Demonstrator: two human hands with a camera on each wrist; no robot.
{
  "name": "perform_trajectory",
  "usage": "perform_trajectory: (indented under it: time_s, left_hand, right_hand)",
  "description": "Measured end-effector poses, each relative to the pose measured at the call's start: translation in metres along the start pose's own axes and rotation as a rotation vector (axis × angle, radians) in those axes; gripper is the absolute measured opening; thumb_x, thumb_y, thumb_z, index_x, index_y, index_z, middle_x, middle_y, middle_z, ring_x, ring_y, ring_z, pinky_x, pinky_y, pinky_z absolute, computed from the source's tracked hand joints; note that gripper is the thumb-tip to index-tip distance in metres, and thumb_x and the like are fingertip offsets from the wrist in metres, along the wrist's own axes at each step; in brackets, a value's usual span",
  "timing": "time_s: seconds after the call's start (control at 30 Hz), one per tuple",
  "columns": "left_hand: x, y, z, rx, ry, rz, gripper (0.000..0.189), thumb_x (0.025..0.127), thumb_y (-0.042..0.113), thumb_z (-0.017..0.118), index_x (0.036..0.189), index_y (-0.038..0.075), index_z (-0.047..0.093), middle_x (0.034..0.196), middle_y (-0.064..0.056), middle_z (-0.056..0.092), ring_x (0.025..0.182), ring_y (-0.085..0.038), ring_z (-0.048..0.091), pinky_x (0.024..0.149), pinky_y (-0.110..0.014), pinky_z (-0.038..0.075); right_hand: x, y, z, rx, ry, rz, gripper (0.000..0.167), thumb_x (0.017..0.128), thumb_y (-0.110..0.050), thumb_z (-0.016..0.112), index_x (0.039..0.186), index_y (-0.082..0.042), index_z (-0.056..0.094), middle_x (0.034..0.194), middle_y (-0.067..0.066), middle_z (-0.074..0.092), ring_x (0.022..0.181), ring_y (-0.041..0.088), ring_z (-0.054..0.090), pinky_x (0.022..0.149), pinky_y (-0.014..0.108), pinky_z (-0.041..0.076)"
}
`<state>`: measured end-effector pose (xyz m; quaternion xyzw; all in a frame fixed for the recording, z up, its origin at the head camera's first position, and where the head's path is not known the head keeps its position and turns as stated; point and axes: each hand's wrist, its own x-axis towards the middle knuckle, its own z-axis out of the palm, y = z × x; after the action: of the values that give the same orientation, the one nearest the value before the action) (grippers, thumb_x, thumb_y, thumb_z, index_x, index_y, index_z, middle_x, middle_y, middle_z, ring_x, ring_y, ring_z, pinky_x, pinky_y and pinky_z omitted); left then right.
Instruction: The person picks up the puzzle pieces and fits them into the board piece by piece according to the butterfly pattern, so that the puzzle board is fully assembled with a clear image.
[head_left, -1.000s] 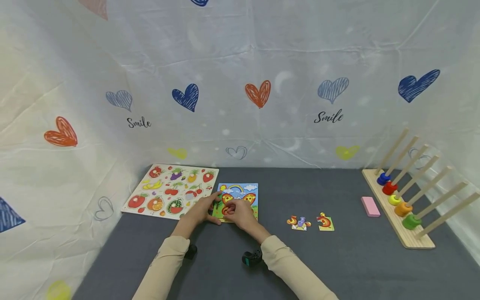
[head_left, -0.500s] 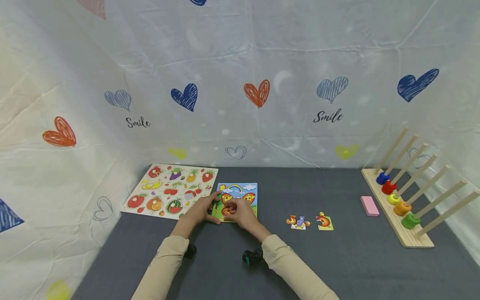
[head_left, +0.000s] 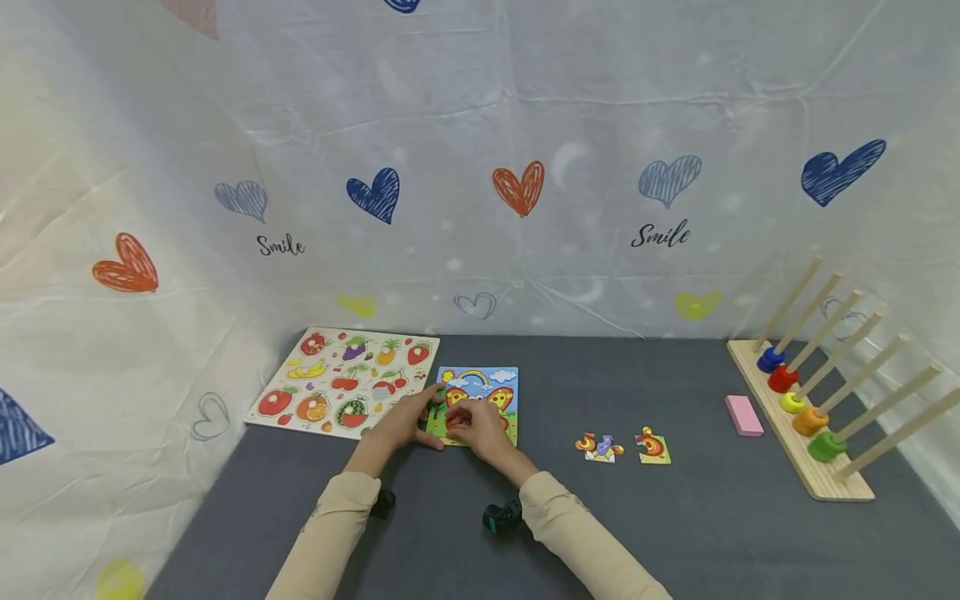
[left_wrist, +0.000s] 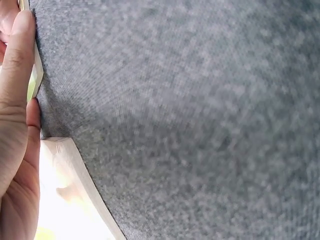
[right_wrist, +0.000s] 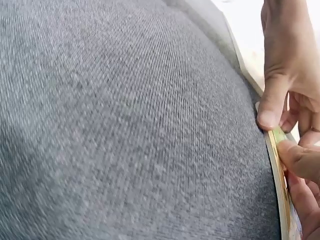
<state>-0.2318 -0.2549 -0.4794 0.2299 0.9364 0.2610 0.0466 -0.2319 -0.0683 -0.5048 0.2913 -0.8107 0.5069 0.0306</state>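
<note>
A square butterfly jigsaw puzzle (head_left: 504, 380) with a rainbow and sky lies flat in its tray at the table's middle. My left hand (head_left: 400, 422) holds its near left corner, thumb along the near edge and fingers by the left side. Over the lower part of the picture, my right hand (head_left: 483, 429) pinches a puzzle piece, mostly hidden by the fingers. In the right wrist view, the right thumb (right_wrist: 297, 157) rests close above the tray's edge (right_wrist: 280, 200), beside the left thumb (right_wrist: 272, 107). Two loose butterfly pieces, one purple and orange (head_left: 600, 448), one orange and green (head_left: 654, 447), lie to the right.
A fruit puzzle board (head_left: 322, 383) lies at the back left, its corner near my left hand. On the right stand a pink block (head_left: 744, 416) and a wooden peg rack (head_left: 813, 454) with coloured rings. A printed curtain (head_left: 420, 275) bounds the table behind.
My right fingers have shifted slightly over the lower part of the butterfly puzzle. The left hand keeps its hold on the corner, and the loose pieces stay put.
</note>
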Motion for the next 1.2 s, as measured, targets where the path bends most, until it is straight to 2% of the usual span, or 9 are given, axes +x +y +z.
perform_trajectory:
  time_s: [0.13,0.33,0.43,0.57,0.67,0.8,0.9,1.0,1.2]
  left_hand:
    - [0.0,0.001,-0.003,-0.017,-0.048,-0.024,0.091,0.07,0.024,0.085,0.143,-0.003,0.037,0.123,-0.014,0.061,0.084,-0.018,0.053,0.079,-0.037,0.045]
    - [0.002,0.003,-0.008,-0.014,-0.134,-0.071,0.079,0.084,0.023,0.075,0.145,-0.003,0.034,0.126,-0.014,0.058,0.087,-0.019,0.054,0.081,-0.039,0.045]
    - [0.003,0.004,-0.007,-0.029,-0.138,-0.058,0.075,0.086,0.018,0.073,0.144,-0.006,0.033,0.126,-0.017,0.058,0.09,-0.023,0.057,0.082,-0.041,0.046]
    - [0.004,0.005,-0.005,-0.024,-0.102,-0.058,0.074,0.084,0.015,0.073,0.144,-0.006,0.035,0.126,-0.018,0.058,0.095,-0.027,0.059,0.085,-0.044,0.047]
    - [0.003,0.004,-0.005,-0.01,-0.078,-0.074,0.075,0.082,0.016,0.075,0.143,-0.006,0.036,0.125,-0.016,0.059,0.09,-0.023,0.056,0.085,-0.043,0.045]
    - [0.003,0.003,-0.004,-0.011,-0.07,-0.097,0.075,0.081,0.018,0.076,0.142,-0.005,0.038,0.124,-0.014,0.059,0.083,-0.018,0.05,0.084,-0.041,0.044]
    - [0.004,0.004,-0.005,-0.01,-0.066,-0.102,0.075,0.081,0.017,0.076,0.142,-0.005,0.038,0.124,-0.014,0.06,0.082,-0.018,0.049,0.084,-0.041,0.044]
    - [0.004,0.005,-0.005,-0.011,-0.057,-0.101,0.075,0.08,0.015,0.076,0.142,-0.005,0.038,0.123,-0.014,0.06,0.081,-0.018,0.048,0.084,-0.042,0.043]
    - [0.003,0.006,-0.005,-0.03,-0.05,-0.077,0.074,0.08,0.013,0.077,0.141,-0.007,0.039,0.12,-0.015,0.061,0.078,-0.019,0.047,0.079,-0.04,0.042]
  right_hand:
    - [-0.001,0.002,0.0,0.017,-0.002,0.016,0.018,0.077,0.0,0.078,0.094,0.003,0.071,0.085,0.012,0.071,0.076,0.021,0.067,0.067,0.024,0.051]
    - [-0.004,0.004,0.0,0.059,-0.009,0.039,0.019,0.078,-0.001,0.077,0.096,0.004,0.07,0.087,0.014,0.07,0.078,0.025,0.068,0.068,0.027,0.052]
    - [-0.007,0.004,-0.001,0.081,-0.005,0.044,0.02,0.079,0.0,0.076,0.097,0.005,0.069,0.089,0.016,0.07,0.08,0.027,0.068,0.069,0.028,0.053]
    - [-0.013,0.005,-0.011,0.135,0.023,0.06,0.022,0.08,0.001,0.075,0.1,0.006,0.068,0.093,0.018,0.07,0.082,0.029,0.068,0.07,0.026,0.053]
    - [-0.019,0.007,-0.025,0.205,0.036,0.088,0.022,0.082,0.001,0.073,0.102,0.007,0.067,0.095,0.02,0.068,0.084,0.031,0.067,0.068,0.023,0.052]
    - [-0.032,0.011,-0.051,0.273,0.027,0.112,0.023,0.083,0.005,0.069,0.104,0.012,0.065,0.097,0.027,0.066,0.086,0.039,0.065,0.067,0.028,0.053]
    - [-0.042,0.018,-0.072,0.267,0.027,0.108,0.025,0.083,0.005,0.069,0.106,0.012,0.064,0.098,0.028,0.066,0.088,0.04,0.065,0.069,0.032,0.053]
    - [-0.054,0.027,-0.092,0.256,0.035,0.107,0.028,0.083,0.001,0.071,0.109,0.009,0.064,0.102,0.025,0.066,0.092,0.035,0.065,0.073,0.028,0.053]
    - [-0.083,0.039,-0.134,0.247,0.052,0.121,0.033,0.084,-0.003,0.071,0.112,0.011,0.062,0.108,0.028,0.064,0.098,0.036,0.064,0.074,0.025,0.053]
